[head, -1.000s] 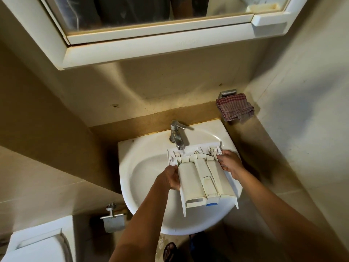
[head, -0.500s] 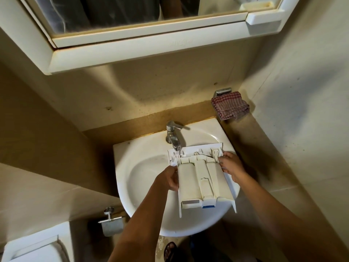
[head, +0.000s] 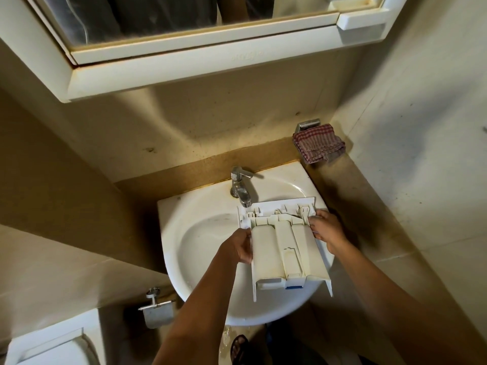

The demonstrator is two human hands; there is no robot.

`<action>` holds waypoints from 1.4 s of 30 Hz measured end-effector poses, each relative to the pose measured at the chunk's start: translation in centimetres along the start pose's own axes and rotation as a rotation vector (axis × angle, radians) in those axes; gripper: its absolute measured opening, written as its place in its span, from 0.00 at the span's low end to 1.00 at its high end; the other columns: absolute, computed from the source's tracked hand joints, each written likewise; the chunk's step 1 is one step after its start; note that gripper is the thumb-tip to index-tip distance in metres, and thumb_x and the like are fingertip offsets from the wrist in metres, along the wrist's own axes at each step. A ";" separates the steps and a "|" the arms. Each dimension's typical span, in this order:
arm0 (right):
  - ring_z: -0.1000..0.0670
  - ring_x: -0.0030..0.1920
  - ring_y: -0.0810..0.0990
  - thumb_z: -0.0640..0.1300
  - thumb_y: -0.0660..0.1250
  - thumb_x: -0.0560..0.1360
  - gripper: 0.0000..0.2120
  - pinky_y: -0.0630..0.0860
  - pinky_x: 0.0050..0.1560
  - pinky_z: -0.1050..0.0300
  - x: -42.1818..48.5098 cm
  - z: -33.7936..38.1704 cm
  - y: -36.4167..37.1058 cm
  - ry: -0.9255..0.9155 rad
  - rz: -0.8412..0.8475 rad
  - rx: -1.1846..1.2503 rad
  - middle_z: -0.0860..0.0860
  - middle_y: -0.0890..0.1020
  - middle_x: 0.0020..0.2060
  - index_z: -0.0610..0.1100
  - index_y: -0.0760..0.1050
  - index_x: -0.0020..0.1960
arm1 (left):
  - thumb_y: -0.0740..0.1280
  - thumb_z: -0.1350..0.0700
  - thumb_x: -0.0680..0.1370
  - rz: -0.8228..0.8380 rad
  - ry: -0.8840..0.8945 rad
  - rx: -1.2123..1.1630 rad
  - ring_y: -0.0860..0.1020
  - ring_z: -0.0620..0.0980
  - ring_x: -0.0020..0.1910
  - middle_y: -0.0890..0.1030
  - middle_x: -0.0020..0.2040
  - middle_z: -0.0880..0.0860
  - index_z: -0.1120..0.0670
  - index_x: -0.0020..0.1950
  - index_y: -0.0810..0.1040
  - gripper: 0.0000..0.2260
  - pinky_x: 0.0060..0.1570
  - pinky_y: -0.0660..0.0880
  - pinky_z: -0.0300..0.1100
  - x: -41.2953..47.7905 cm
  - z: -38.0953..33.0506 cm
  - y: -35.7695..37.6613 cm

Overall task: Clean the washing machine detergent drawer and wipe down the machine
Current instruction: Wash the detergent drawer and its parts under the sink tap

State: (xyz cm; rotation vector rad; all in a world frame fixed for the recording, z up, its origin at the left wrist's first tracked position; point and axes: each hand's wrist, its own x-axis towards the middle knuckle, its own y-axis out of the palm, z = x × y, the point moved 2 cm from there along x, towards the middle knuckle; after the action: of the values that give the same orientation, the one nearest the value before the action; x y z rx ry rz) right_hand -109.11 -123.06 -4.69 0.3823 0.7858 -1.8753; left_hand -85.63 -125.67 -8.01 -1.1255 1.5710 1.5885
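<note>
Both hands grasping: left hand (head: 238, 248), right hand (head: 326, 229) clamp drawer (head: 279, 248) sides, underside up, over sink (head: 168, 233), right edge. Likely risk: wet plastic slips, cracks.

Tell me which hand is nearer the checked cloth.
Right. The right hand holds the drawer by its right edge, below the checked cloth; the left hand holds its left edge, farther off.

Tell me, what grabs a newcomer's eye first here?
The cream detergent drawer is held over the white sink by its sides: the left hand grips its left edge, the right hand its right. Its far end sits just below the faucet, and a red checked cloth lies on the ledge at the back right.
</note>
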 end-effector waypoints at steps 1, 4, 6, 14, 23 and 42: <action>0.49 0.36 0.73 0.37 0.63 0.74 0.09 0.69 0.34 0.58 -0.1 0.1 0.2 0.001 0.001 0.001 0.45 0.77 0.36 0.49 0.77 0.47 | 0.58 0.53 0.81 0.012 0.002 0.005 0.83 0.57 0.38 0.82 0.46 0.58 0.58 0.52 0.80 0.14 0.35 0.81 0.57 -0.2 -0.1 0.0; 0.49 0.38 0.77 0.39 0.63 0.74 0.08 0.73 0.36 0.58 -0.3 0.3 0.9 0.003 0.009 0.002 0.48 0.81 0.40 0.49 0.77 0.49 | 0.58 0.51 0.80 -0.010 0.034 0.033 0.83 0.57 0.37 0.83 0.44 0.58 0.59 0.47 0.81 0.16 0.36 0.81 0.54 -0.6 0.0 -0.4; 0.50 0.39 0.77 0.41 0.64 0.73 0.07 0.74 0.39 0.57 -0.4 0.3 1.3 -0.004 0.006 -0.002 0.50 0.81 0.39 0.50 0.77 0.50 | 0.56 0.47 0.80 -0.014 0.054 -0.008 0.82 0.57 0.38 0.82 0.44 0.58 0.59 0.45 0.82 0.20 0.41 0.81 0.52 -0.6 0.2 -0.8; 0.48 0.49 0.81 0.43 0.68 0.71 0.12 0.78 0.52 0.50 -1.2 -0.4 0.7 -0.036 -0.118 -0.004 0.50 0.83 0.47 0.48 0.79 0.54 | 0.53 0.17 0.56 -0.017 0.076 -0.023 0.75 0.55 0.51 0.76 0.48 0.55 0.53 0.58 0.76 0.49 0.66 0.67 0.52 2.8 -0.2 -2.9; 0.48 0.49 0.80 0.40 0.69 0.72 0.14 0.75 0.48 0.55 -2.4 -0.2 0.6 -0.125 -0.192 -0.017 0.51 0.82 0.48 0.46 0.74 0.57 | 0.52 0.30 0.75 0.151 0.469 0.226 0.83 0.49 0.45 0.84 0.46 0.51 0.50 0.42 0.87 0.31 0.49 0.79 0.45 1.6 0.1 0.1; 0.42 0.73 0.62 0.50 0.61 0.79 0.26 0.55 0.73 0.51 -2.4 5.8 8.4 -0.797 0.058 -0.897 0.41 0.68 0.71 0.37 0.65 0.71 | 0.55 0.20 0.65 -0.114 0.209 0.204 0.80 0.55 0.47 0.81 0.49 0.58 0.57 0.62 0.78 0.45 0.54 0.76 0.48 1.5 -1.4 0.3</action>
State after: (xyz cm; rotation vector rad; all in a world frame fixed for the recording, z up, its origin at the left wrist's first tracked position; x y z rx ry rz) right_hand -100.02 -127.47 -1.92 -0.8410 0.9204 -1.2596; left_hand -86.33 -127.24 -9.12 -1.2745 1.7251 1.2383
